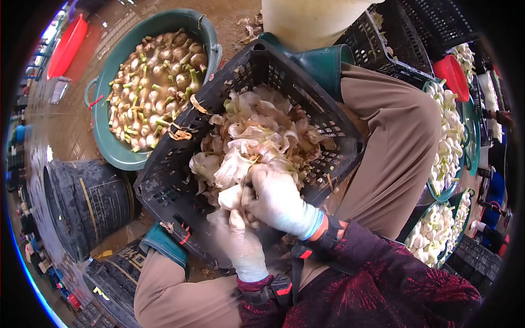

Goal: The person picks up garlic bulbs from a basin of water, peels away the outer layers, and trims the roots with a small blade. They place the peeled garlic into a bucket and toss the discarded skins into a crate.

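A pale garlic bulb (231,197) is held over a black plastic crate (156,183) between my gloved hands. My left hand (240,246) grips the bulb from below, its thumb up against it and its outline blurred by motion. On the bulb's right side, my right hand (280,199) has its fingers curled in and pressed against it; the fingertips are partly hidden. Loose garlic skins (257,128) are heaped in the crate, just beyond both hands.
A green tub (101,136) of garlic bulbs in brownish water stands at the left. Below it lies a dark bucket (90,202). White garlic (445,142) fills tubs at the right, near a red basin (453,76). My knees flank the crate; a pale bucket (311,22) is beyond it.
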Tool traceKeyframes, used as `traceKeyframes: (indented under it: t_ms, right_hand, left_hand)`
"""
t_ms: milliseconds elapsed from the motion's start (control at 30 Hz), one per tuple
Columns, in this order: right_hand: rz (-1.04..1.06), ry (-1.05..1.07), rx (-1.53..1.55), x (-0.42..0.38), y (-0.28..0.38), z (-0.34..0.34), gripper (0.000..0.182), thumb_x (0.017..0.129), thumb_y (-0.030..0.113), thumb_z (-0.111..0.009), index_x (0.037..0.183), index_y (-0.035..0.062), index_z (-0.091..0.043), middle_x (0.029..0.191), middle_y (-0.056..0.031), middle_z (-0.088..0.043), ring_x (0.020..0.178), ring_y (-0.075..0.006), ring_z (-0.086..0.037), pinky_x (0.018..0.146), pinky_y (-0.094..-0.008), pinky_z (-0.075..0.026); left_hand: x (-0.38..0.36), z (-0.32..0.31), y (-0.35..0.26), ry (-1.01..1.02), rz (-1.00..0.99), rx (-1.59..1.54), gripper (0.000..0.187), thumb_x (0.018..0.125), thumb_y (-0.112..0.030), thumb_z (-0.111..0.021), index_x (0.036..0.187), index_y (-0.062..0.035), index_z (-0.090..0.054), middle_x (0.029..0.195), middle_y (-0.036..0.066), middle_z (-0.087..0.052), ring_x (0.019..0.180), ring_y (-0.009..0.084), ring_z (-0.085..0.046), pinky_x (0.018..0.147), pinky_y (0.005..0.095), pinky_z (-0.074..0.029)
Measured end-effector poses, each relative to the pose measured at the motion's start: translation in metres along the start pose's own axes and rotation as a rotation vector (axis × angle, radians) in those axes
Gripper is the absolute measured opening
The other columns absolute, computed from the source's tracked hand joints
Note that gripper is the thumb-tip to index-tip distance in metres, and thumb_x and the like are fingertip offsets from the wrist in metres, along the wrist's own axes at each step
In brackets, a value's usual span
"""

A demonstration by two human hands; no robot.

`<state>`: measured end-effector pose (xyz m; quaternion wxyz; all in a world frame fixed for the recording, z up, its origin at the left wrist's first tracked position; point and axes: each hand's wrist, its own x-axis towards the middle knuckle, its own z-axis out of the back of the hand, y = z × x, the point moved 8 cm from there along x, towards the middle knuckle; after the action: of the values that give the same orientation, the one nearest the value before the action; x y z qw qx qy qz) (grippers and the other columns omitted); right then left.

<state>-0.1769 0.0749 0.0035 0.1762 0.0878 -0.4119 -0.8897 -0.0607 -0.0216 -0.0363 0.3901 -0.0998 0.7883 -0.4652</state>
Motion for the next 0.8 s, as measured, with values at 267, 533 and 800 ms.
traceKeyframes:
  t_ms: [267, 533, 800]
  right_hand:
    - [0.068, 0.049, 0.072, -0.009, 0.01, 0.023, 0.015, 0.08, 0.016, -0.063, 0.088, 0.0041, -0.06, 0.077, -0.0165, -0.061, 0.074, -0.0344, -0.063, 0.067, -0.0423, -0.051]
    - [0.082, -0.01, 0.023, -0.015, 0.022, 0.013, 0.016, 0.071, 0.013, -0.066, 0.08, 0.0033, -0.058, 0.073, -0.0156, -0.058, 0.068, -0.0348, -0.061, 0.064, -0.0413, -0.05]
    - [-0.25, -0.136, 0.188, 0.017, -0.042, 0.019, 0.017, 0.079, 0.015, -0.065, 0.079, 0.0008, -0.056, 0.071, -0.0207, -0.06, 0.068, -0.0393, -0.061, 0.063, -0.0444, -0.049]
  left_hand:
    - [-0.003, -0.007, -0.007, -0.021, -0.044, -0.097, 0.039, 0.092, -0.02, -0.063, 0.123, 0.0009, -0.052, 0.108, 0.007, -0.061, 0.079, 0.0109, -0.057, 0.068, 0.0243, -0.047]
    - [-0.01, -0.004, -0.008, 0.007, -0.097, 0.048, 0.035, 0.097, -0.02, -0.056, 0.123, 0.0004, -0.048, 0.108, 0.008, -0.059, 0.091, 0.0142, -0.059, 0.076, 0.0286, -0.05]
    - [-0.008, -0.013, 0.009, 0.071, 0.104, -0.22, 0.034, 0.093, -0.022, -0.062, 0.12, -0.003, -0.054, 0.104, 0.004, -0.06, 0.073, 0.0103, -0.053, 0.06, 0.0233, -0.042]
